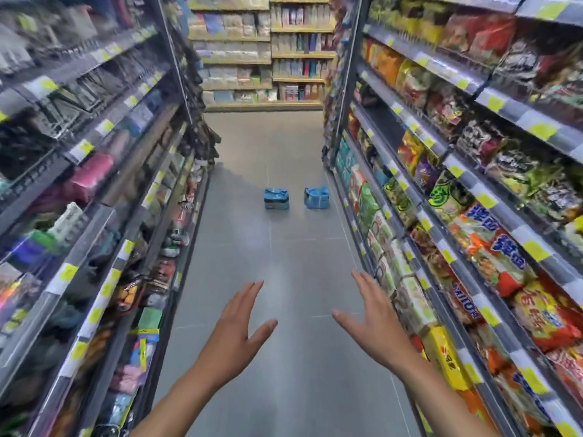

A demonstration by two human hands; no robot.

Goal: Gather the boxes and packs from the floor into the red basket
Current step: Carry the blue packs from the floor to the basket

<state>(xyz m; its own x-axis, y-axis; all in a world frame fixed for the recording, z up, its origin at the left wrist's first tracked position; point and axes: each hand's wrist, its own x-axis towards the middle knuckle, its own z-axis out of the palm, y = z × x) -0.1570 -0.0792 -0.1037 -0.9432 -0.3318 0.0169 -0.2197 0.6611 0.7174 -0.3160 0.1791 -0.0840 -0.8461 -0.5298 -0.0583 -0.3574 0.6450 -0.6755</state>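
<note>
Two blue packs stand on the grey floor of a shop aisle, some way ahead of me: the left blue pack (276, 199) near the aisle's middle and the right blue pack (316, 197) closer to the right-hand shelves. My left hand (237, 323) and my right hand (373, 313) are stretched forward, palms facing each other, fingers spread and holding nothing. Both hands are well short of the packs. No red basket is in view.
Tall shelves line both sides of the aisle: the left shelving (94, 216) holds mixed goods, the right shelving (457, 200) holds bagged snacks and noodles. Another shelf wall (265, 52) closes the far end. The grey tiled floor (284, 357) runs between them.
</note>
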